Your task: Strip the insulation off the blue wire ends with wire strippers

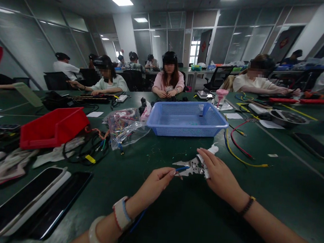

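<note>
My left hand (155,182) pinches a blue wire (183,168) between thumb and fingers. The wire's short end points right, and its long tail hangs down behind my wrist. My right hand (220,176) is closed around the white-wrapped handles of a metal wire stripper (194,166), whose jaws point left and look parted. The wire's tip lies at the jaws; whether it sits between them I cannot tell. The right fingertips and much of the handles are hidden by the hand.
Just beyond my hands stands a blue mesh basket (186,132). To the left are a clear bag of wires (124,127), a red bin (54,129) and two phones (20,201). Yellow, blue and red cables (242,160) lie to the right. Several people sit around.
</note>
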`<act>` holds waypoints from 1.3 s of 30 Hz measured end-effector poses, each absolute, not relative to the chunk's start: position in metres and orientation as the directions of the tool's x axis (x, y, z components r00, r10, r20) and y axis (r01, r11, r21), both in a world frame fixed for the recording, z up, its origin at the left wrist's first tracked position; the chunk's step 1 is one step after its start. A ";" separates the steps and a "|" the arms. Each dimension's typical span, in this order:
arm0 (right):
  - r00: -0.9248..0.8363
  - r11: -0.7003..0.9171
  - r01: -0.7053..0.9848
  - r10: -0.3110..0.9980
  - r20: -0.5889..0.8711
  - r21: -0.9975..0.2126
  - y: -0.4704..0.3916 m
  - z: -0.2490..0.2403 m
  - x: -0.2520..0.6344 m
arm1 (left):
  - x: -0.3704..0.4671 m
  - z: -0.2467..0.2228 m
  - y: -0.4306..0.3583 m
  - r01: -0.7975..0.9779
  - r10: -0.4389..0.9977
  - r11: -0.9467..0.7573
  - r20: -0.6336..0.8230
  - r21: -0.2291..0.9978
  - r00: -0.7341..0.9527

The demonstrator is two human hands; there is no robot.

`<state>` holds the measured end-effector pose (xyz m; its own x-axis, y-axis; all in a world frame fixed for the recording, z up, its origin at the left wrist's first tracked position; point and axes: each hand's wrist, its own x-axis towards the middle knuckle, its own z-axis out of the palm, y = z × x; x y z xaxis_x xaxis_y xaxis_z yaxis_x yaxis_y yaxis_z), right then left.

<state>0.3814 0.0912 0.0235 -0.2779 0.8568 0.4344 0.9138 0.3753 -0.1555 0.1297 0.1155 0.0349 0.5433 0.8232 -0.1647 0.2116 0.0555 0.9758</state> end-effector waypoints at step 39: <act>-0.372 0.263 0.923 0.801 0.469 0.282 0.082 0.042 0.371 | 0.134 0.039 0.112 -0.002 0.769 0.222 -0.174 0.975 0.615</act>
